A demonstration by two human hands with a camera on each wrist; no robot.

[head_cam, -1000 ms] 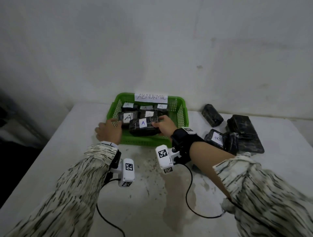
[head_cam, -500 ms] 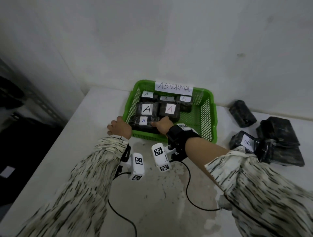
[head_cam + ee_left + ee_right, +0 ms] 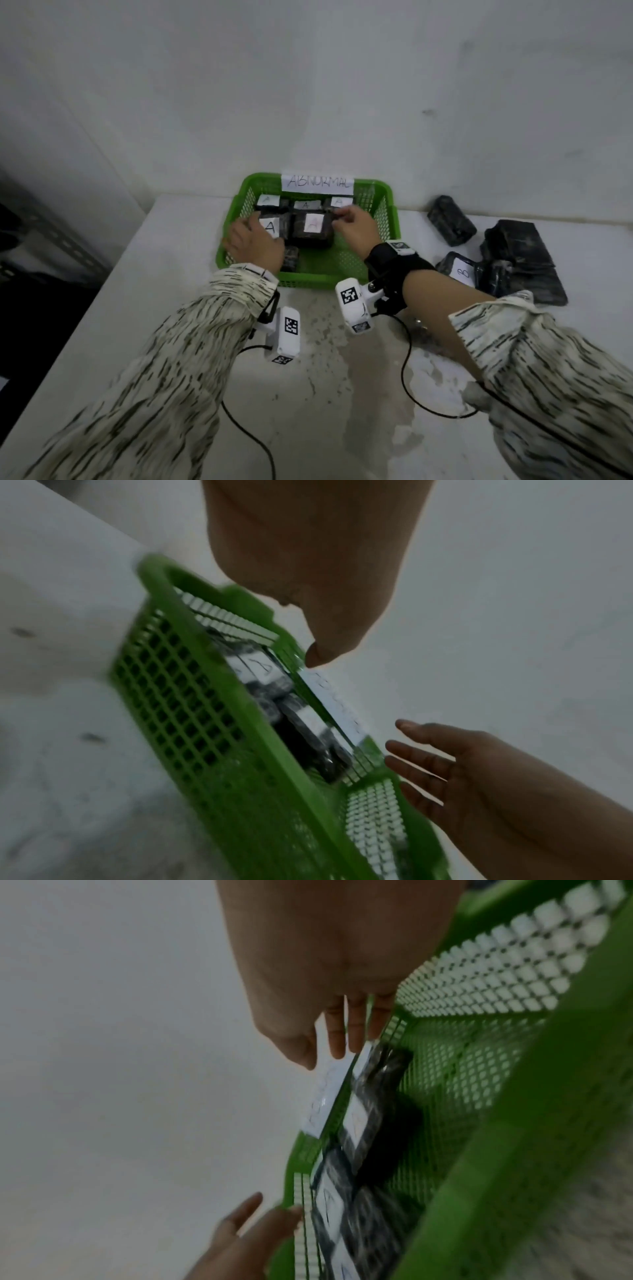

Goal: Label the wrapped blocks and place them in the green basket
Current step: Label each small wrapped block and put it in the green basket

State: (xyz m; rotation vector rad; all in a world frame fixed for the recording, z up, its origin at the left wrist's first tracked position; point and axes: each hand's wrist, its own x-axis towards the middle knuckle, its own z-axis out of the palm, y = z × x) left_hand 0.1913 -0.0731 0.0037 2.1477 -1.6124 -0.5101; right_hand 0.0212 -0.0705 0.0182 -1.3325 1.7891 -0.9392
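Observation:
The green basket (image 3: 308, 282) with an "ABNORMAL" sign (image 3: 317, 181) stands against the wall and holds several black wrapped blocks with white "A" labels (image 3: 313, 222). One more wrapped block (image 3: 291, 258) lies at the basket's front left, partly hidden under my left hand (image 3: 248, 233). That hand hovers over the basket's left side with its fingers straight (image 3: 246, 1223), holding nothing. My right hand (image 3: 346, 219) hangs over the basket's middle right, fingers relaxed (image 3: 424, 761) and empty.
To the right of the basket lie more black wrapped blocks (image 3: 450, 221) in a loose pile (image 3: 517, 253), one with a "B" label (image 3: 462, 272). The table's left edge drops off beside the basket. Wrist camera cables trail across the stained tabletop (image 3: 342, 394) in front.
Both hands have let go of the labelled block, which now lies in the basket's front left. The hands have moved farther over the basket, empty.

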